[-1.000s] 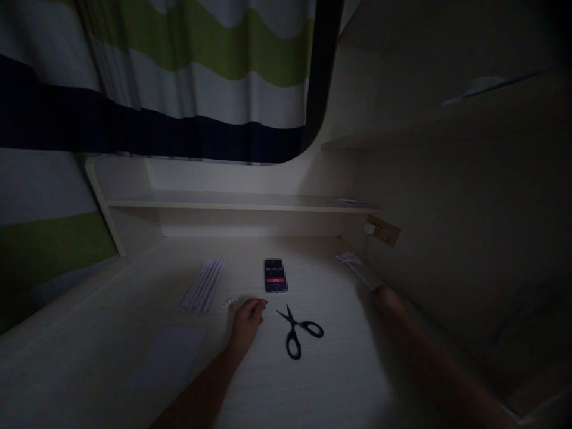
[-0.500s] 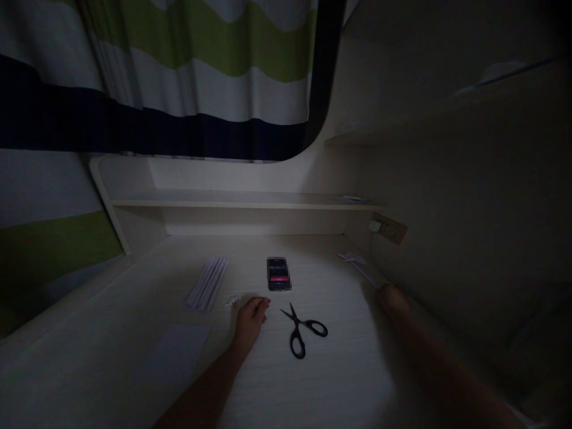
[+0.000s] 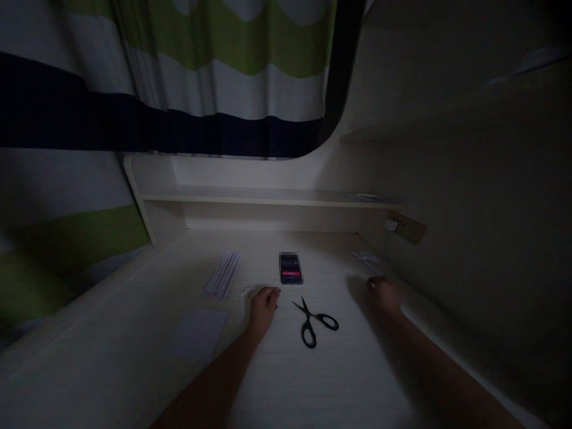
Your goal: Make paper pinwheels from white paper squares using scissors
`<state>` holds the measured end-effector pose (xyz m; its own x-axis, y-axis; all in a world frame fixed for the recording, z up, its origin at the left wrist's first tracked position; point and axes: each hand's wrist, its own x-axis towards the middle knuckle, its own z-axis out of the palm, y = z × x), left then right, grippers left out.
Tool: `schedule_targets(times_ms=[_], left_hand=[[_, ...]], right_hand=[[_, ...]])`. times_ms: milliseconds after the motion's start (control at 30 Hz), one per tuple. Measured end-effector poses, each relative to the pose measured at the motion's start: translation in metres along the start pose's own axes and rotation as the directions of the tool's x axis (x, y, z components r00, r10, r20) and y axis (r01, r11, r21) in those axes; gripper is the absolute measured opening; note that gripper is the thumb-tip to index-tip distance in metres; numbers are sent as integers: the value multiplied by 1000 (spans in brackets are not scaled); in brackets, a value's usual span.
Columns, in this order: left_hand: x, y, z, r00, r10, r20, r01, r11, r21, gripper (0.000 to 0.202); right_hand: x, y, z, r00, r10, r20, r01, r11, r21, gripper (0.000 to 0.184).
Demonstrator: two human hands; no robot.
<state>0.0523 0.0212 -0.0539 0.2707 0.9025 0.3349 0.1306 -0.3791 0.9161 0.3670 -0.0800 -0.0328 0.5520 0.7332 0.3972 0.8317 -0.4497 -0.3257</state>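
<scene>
My left hand (image 3: 263, 305) rests low over the desk, its thumb and fingertips pinched together; whatever may be between them is too small and dark to make out. Beside it lies a small heap of white bits (image 3: 248, 291). Open-bladed black scissors (image 3: 309, 322) lie to the right of this hand. At the right side, my right hand (image 3: 385, 294) hovers near the desk with loosely bent fingers and nothing visible in them. Just beyond its fingertips are thin white paper strips (image 3: 367, 258). A phone (image 3: 291, 269) with a lit screen lies between the hands, farther back.
Several long folded paper strips (image 3: 224, 274) lie at the left, with a paper sheet (image 3: 201, 333) nearer me. A low shelf (image 3: 268, 198) runs along the back. A plugged-in charger (image 3: 391, 224) sits in the right wall socket; its cable drops to the desk. Curtains hang above.
My right hand has let go of a white strip, which now lies beyond its fingers. My left hand keeps its pinch. The whole view has shifted, so things appear farther right.
</scene>
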Motion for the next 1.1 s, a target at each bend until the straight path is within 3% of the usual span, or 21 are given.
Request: schedule_targets(times_ms=[67,167,300,433,533,633,767,900,1000,1100], left_hand=[[1,-1,0,998,20,-57,-18,999,37,32],[3,-4,-6,970,45,-238,-22,995,97,28],[10,-9,-33,899,23,-438,39,990,132,31],[15,-12,-71,792,-8,-610,127,980,152,37],[13,-11,-88,756,-14,-655,182,965,190,37],[11,-5,-92,785,-13,-620,225,938,265,32],[14,9,-100,882,-22,-471,244,876,417,23],[21,17,-131,955,-106,-277,255,770,585,16],[19,18,-161,958,-232,-167,281,668,689,19],[8,16,-178,946,-294,-139,291,577,763,31]], right_hand=[[-11,-33,10,997,-79,0,79,996,36,31],[-32,-87,24,971,-239,24,235,966,107,26],[-58,-141,35,910,-412,41,399,899,183,23],[-73,-151,39,889,-456,36,437,871,226,26],[-75,-137,38,887,-461,36,437,861,260,27],[-69,-120,35,900,-434,44,405,869,286,31],[-56,-105,33,911,-406,74,367,879,303,36],[-51,-102,34,898,-430,89,383,867,320,36],[-52,-104,33,884,-460,90,409,850,332,35],[-54,-106,30,873,-479,88,427,840,335,34]])
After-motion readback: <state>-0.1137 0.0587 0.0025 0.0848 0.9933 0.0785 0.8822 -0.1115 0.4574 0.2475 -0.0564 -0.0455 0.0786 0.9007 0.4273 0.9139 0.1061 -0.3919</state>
